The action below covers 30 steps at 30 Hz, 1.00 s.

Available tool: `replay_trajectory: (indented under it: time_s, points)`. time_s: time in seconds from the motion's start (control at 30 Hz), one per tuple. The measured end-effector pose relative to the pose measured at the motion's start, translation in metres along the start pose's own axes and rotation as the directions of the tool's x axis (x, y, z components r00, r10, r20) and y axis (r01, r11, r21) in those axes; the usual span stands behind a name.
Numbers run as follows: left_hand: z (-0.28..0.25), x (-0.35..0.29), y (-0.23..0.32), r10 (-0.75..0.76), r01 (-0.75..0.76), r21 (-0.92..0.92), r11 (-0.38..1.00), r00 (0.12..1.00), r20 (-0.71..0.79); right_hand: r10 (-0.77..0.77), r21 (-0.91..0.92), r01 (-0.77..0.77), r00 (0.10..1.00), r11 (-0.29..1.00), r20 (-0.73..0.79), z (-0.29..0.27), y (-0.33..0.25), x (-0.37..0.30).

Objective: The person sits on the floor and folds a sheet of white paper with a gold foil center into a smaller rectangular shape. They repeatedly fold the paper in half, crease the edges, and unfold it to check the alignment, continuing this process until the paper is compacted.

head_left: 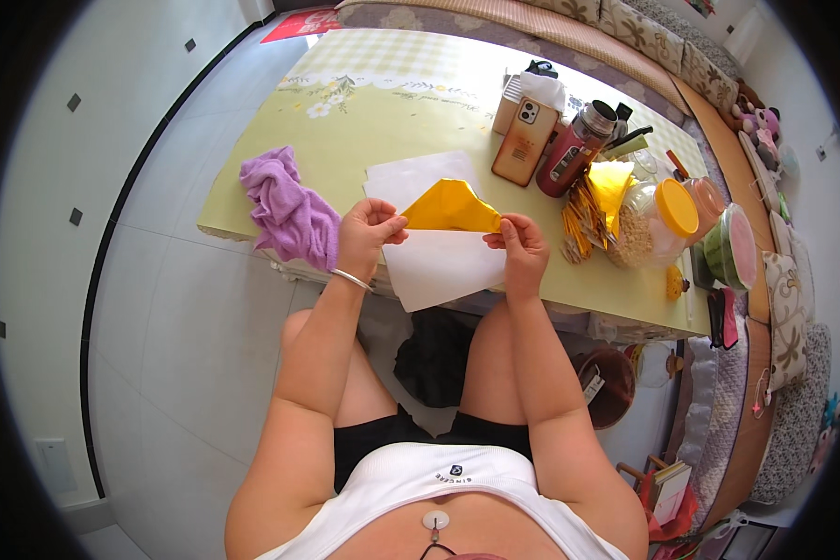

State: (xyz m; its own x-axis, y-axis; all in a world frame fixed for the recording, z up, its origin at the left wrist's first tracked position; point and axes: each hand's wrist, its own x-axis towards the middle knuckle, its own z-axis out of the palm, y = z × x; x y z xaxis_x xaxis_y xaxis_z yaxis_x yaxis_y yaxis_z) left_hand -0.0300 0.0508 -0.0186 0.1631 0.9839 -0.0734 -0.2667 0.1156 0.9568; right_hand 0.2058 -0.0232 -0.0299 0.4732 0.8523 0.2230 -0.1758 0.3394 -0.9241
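Yellow-green table [392,112], left hand [366,233] and right hand [521,250] pinching gold paper [450,209], underside hidden, over white sheet [443,266]

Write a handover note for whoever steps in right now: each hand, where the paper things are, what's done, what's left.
Left hand: pinches the left corner of the gold paper.
Right hand: pinches its right corner.
Gold paper: already creased into a peaked, roughly triangular shape, held just above the white sheets at the near edge of the table.
More gold pieces lie in a pile to the right, beside the clear jar. A purple cloth lies to the left.
Done: first folds. Left: the shape looks unfinished; later folds likely remain.
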Motion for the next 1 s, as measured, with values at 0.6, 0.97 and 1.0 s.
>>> replay_trajectory:
  time_s: [0.6,0.97,1.0]
  points:
    - [-0.012,-0.001,-0.001,0.034,-0.049,0.145,0.988,0.994,0.102,0.110,-0.155,-0.079,0.973,0.985,0.202,-0.003,-0.007,-0.002]
    - [-0.010,-0.007,0.001,-0.032,0.011,0.202,0.979,0.994,0.101,-0.133,-0.371,0.170,0.983,0.913,0.124,-0.001,-0.011,-0.007]
    - [-0.011,-0.007,0.001,-0.035,0.013,0.206,0.978,0.994,0.105,-0.139,-0.350,0.182,0.980,0.919,0.145,0.002,-0.014,-0.007]
